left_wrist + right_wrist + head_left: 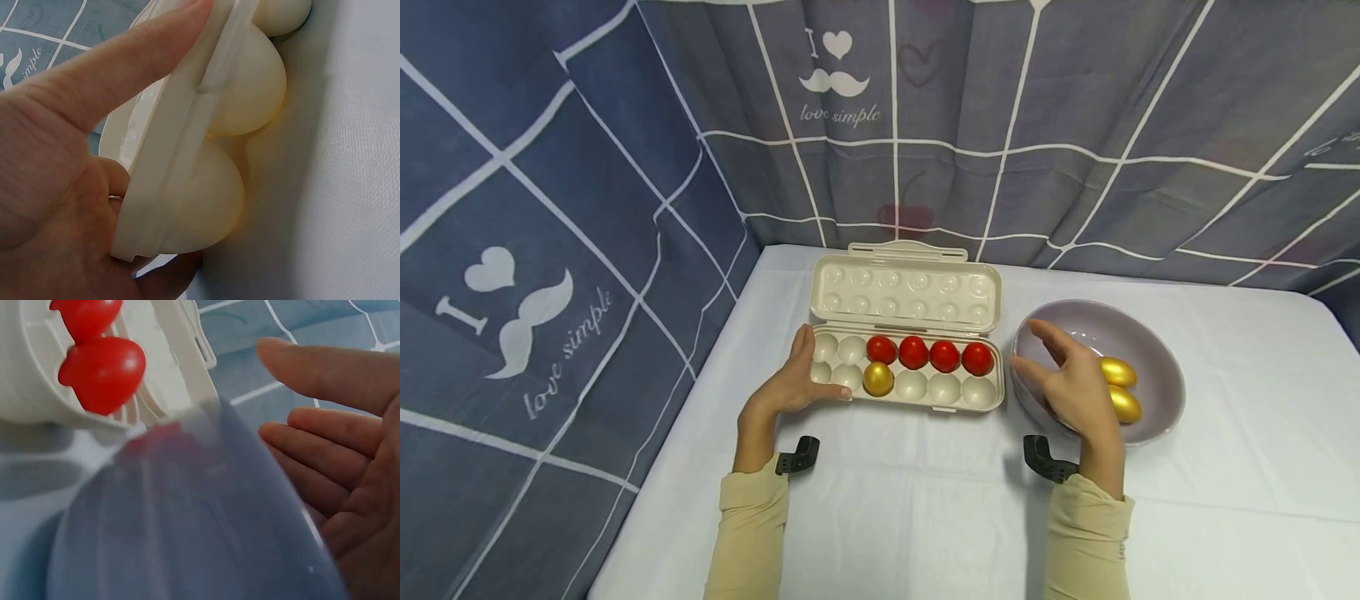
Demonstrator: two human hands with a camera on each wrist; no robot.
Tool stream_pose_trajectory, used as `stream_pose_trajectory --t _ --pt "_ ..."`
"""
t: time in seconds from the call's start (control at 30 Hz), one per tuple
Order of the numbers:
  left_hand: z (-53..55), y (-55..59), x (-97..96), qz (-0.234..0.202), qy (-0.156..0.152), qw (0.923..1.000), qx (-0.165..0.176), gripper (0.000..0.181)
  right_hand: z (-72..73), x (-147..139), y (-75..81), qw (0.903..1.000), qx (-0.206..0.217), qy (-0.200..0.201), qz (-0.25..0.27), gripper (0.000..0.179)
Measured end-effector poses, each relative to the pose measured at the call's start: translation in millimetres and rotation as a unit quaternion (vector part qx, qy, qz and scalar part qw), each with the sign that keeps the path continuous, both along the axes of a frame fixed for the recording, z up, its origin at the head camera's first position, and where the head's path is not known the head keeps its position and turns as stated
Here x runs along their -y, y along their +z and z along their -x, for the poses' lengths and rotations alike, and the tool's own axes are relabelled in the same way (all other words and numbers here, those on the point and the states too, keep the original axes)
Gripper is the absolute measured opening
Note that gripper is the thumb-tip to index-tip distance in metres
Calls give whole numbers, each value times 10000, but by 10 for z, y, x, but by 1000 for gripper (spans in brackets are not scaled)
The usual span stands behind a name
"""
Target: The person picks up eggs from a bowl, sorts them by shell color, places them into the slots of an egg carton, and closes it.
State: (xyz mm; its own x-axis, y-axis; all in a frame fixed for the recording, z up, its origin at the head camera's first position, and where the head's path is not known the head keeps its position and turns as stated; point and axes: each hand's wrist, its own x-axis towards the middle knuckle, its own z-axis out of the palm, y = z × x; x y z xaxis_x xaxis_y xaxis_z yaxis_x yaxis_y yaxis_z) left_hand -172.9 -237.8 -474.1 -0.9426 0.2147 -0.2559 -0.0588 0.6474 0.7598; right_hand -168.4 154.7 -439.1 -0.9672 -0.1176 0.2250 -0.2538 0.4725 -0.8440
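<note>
Gripping left end of egg carton (906, 321) with left hand (784, 382), on white cloth (917, 492), left of bowl (1159, 379). Holding nothing in right hand (1071, 383), with thumb and fingers parted above bowl's left side. Possible trouble: dropping gold eggs (1125, 406) through weak pinch on slick shells; nudging bowl with black wrist bracket (1047, 458); jolting red eggs (913, 352) by tugging carton.

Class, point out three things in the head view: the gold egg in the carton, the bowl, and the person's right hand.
Gold egg (878, 379): head view, middle of its upper surface.
Bowl (1163, 379): head view, bare inner wall, image right.
Right hand (1077, 388): head view, back of the hand.
</note>
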Motion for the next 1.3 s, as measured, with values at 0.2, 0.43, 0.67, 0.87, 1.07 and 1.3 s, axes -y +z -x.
stream_pose_trajectory --t 0.2,0.43,0.67,0.87,1.07,1.3 --pt "1 9 5 -55 7 10000 21 129 -32 -117 -14 9999 86 -101 -30 58" --pt "-7 9 16 -75 23 10000 19 129 -53 -191 -34 9999 104 -76 47 56" --pt "-10 20 10 -77 32 10000 20 129 -100 -337 -59 9990 291 -121 -309 56" --pt "-13 26 19 -80 39 10000 3 128 -123 -451 -79 9979 411 176 -472 58" --pt "-26 12 20 -117 40 9999 35 129 -157 -518 -93 9972 530 185 -493 57" --pt "-17 5 -1 -94 9 10000 -3 128 -188 -572 -85 9963 570 86 -631 56"
